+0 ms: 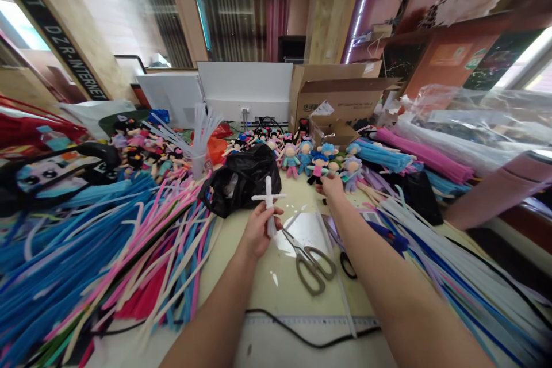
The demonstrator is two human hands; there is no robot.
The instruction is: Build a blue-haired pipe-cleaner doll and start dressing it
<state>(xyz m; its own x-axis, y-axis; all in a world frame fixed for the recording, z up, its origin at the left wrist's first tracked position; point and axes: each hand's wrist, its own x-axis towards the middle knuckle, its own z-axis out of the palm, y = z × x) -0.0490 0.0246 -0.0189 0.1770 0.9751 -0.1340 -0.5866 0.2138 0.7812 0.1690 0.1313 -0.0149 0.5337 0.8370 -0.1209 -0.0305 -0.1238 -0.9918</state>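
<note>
My left hand grips a white pipe-cleaner frame shaped like a cross, held upright above the table. Stretched further forward, my right hand has its fingers curled together beside a small blue-haired doll with a pink body. Whether those fingers grip the doll or something smaller is too small to make out. Grey-handled scissors lie on the table between my forearms. Under my right forearm, a second pair of scissors is partly hidden.
Loose pipe cleaners cover the left side, and more strips spread at the right. A black plastic bag sits behind my left hand. Several dolls stand before a cardboard box. A black cable crosses the front.
</note>
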